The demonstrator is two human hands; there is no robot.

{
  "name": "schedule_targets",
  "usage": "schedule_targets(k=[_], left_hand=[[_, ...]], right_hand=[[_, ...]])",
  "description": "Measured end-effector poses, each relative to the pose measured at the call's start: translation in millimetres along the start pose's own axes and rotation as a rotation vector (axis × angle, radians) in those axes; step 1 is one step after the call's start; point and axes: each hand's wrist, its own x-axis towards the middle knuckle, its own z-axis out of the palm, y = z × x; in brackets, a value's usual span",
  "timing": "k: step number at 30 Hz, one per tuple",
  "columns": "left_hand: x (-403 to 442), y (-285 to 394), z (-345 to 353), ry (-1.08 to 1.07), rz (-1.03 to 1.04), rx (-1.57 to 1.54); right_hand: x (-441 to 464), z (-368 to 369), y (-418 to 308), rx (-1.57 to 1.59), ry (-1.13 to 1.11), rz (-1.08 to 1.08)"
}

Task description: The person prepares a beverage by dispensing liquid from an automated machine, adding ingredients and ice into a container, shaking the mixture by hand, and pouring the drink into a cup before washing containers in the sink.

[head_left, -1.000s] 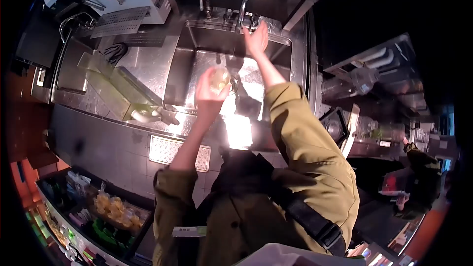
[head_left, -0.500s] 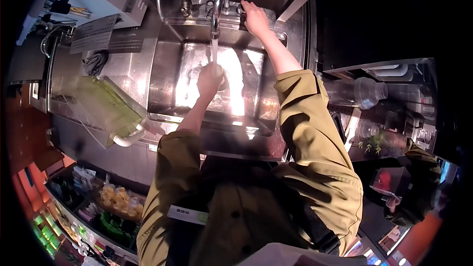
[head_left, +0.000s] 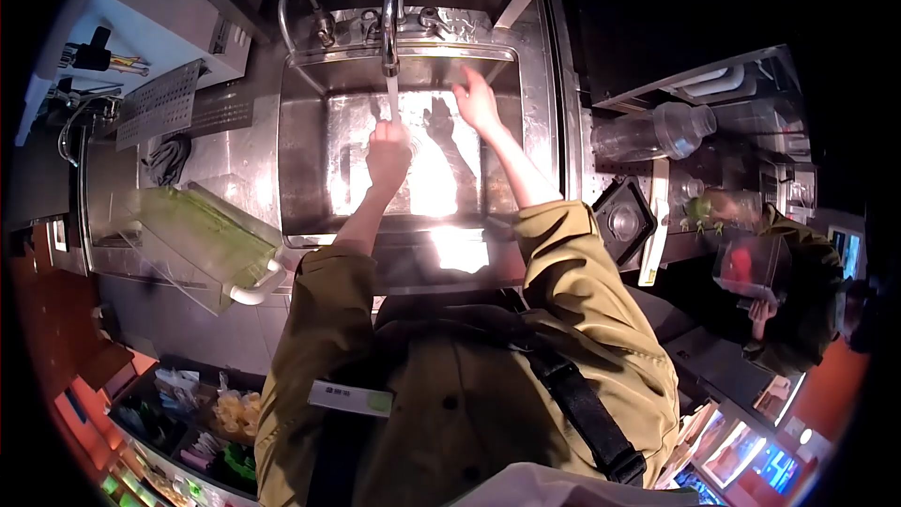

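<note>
Water runs from the curved faucet (head_left: 390,23) into the metal sink (head_left: 305,202). My left hand (head_left: 388,155) is under the stream, low over the basin, with its fingers curled in and no object showing in it. To its right, my right hand (head_left: 477,101) hovers inside the sink's far right part. Its fingers are apart and it holds nothing. A tap handle (head_left: 434,21) stands behind the sink, beyond my right hand.
A clear container with green contents and a white handle (head_left: 255,295) lies left of the sink. A dark cloth (head_left: 167,160) is behind it. Clear pitchers (head_left: 671,131) and a black tray (head_left: 621,222) stand on the right. Another person's hand (head_left: 762,312) is at a clear box farther right.
My right hand has left the tap area behind the sink and come down over the basin. My left hand remains under the running water. The camera view has shifted slightly.
</note>
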Motion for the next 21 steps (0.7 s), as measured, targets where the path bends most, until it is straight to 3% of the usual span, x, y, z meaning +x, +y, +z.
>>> schedule_targets(k=[2, 4, 6, 8, 9, 10, 11, 12, 14, 15, 16, 18, 19, 20, 21], left_hand=[[-6, 4, 1, 0.109, 0.068, -0.078], [-8, 1, 4, 0.165, 0.005, -0.155], [-8, -1, 6, 0.198, -0.036, -0.147], [-8, -4, 5, 0.173, -0.071, -0.199], [-9, -7, 5, 0.163, -0.088, -0.225], [-12, -16, 13, 0.031, -0.292, -0.505], [-16, -32, 29, -0.107, -0.491, -0.783], [-20, -46, 42, -0.254, -0.688, -1.058], [-30, -52, 47, -0.369, -0.765, -1.328], [-34, -44, 47, -0.408, -0.831, -1.506], [-35, -35, 47, -0.445, -0.887, -1.689], [-38, -19, 30, -0.749, -0.852, -1.784], [-35, -15, 18, -0.897, -0.814, -1.813], [-36, -10, 11, -0.817, -0.712, -1.554], [-43, -8, 14, -0.723, -0.616, -1.303]], right_hand=[[-25, 7, 9, 0.002, -0.125, 0.090], [-46, 4, 1, -0.059, -0.379, 0.257], [-60, 17, 7, -0.061, -0.474, 0.194], [-75, 14, -4, 0.330, -0.591, 0.674], [-82, 15, -5, 0.426, -0.610, 0.808], [-90, 19, -3, 0.522, -0.628, 0.941], [-106, 36, 30, 0.797, -0.539, 0.878], [-107, 43, 43, 0.838, -0.441, 0.861], [-107, 47, 47, 0.918, -0.237, 0.825], [-106, 44, 25, 0.809, 0.068, 0.702], [-103, 31, 7, 0.650, 0.148, 0.530], [-98, 0, -36, 0.331, 0.300, 0.179], [-98, -28, -69, 0.174, 0.226, 0.082], [-91, -39, -83, -0.127, 0.400, -0.189], [-82, -59, -103, -0.208, 0.430, -0.358]])
